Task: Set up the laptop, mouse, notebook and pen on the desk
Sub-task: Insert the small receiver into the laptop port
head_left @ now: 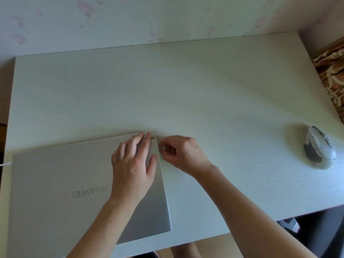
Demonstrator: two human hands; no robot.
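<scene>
A closed silver laptop [61, 183] lies at the near left of the white desk [186, 90], its logo upside down to me. My left hand [133, 164] rests flat on the lid near its right edge, fingers straight. My right hand [183, 153] pinches a small USB plug [161, 148] against the laptop's right side. A white and grey mouse [319, 148] sits alone near the desk's right edge. No notebook or pen is in view.
A white cable [5, 163] leaves the laptop's left side. A wall runs behind the desk. Brown patterned fabric [331, 71] lies beyond the right edge. A dark chair [320, 231] shows below the front edge.
</scene>
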